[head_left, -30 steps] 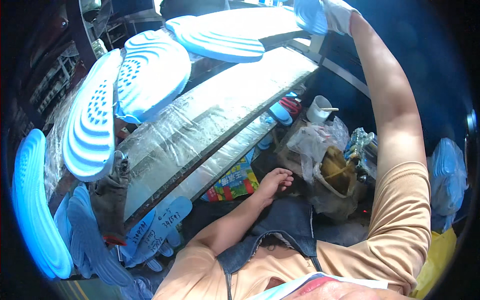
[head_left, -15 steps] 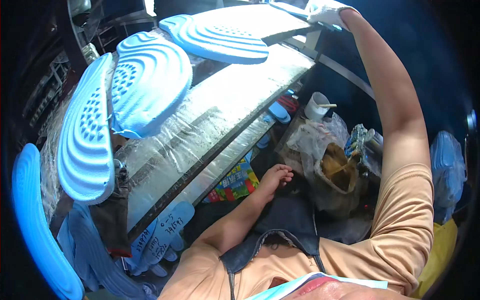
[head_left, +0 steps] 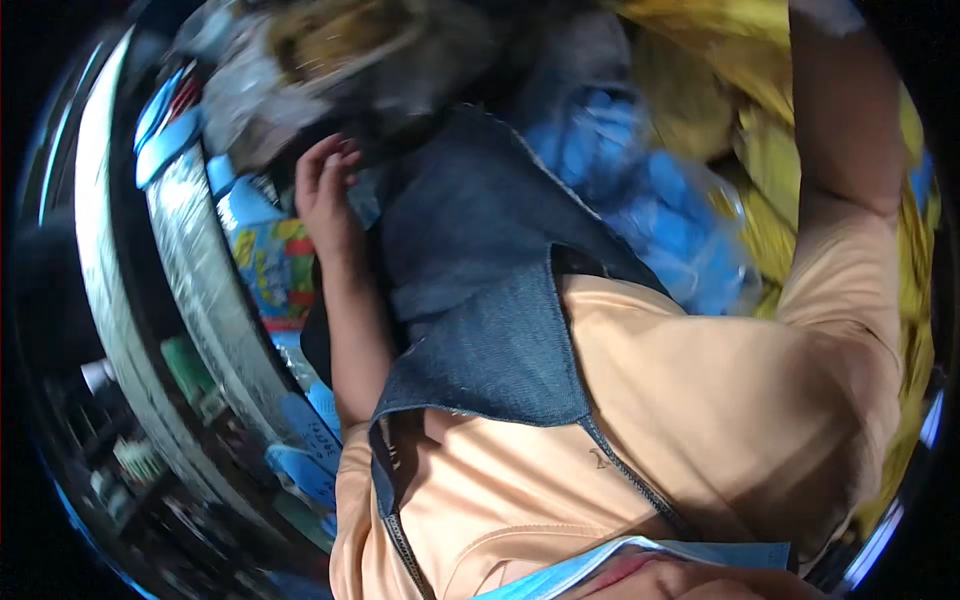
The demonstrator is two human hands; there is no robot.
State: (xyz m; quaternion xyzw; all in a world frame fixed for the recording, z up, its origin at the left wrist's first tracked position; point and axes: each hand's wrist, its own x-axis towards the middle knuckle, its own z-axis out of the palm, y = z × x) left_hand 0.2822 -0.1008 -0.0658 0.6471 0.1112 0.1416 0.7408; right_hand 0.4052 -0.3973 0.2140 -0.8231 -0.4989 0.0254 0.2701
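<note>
My left hand (head_left: pixel 330 185) is bare and raised in front of my lap, beside the dark blue denim apron (head_left: pixel 455 220). Its fingers are loosely bent and a little apart, with nothing visible in them. Close to it are a colourful printed package (head_left: pixel 275 265) and, beyond the fingertips, a crumpled clear plastic bag (head_left: pixel 245 100). My right arm stretches far up along the right side. Only a pale blurred bit of my gloved right hand (head_left: pixel 828 14) shows at the upper edge, so its fingers and anything in them are hidden.
At the left run two long bench edges (head_left: pixel 215 290) with light blue foam insoles (head_left: pixel 170 150) on the lower one. Marked blue pieces (head_left: pixel 305 450) lie nearer me. Ahead to the right are a clear bag of blue items (head_left: pixel 670 210) and yellow sacks (head_left: pixel 770 170).
The view has swung to the right, away from the bench top and its large blue insoles. Yellow sacks and a bag of blue items have come in. My gloved right hand has mostly left the picture.
</note>
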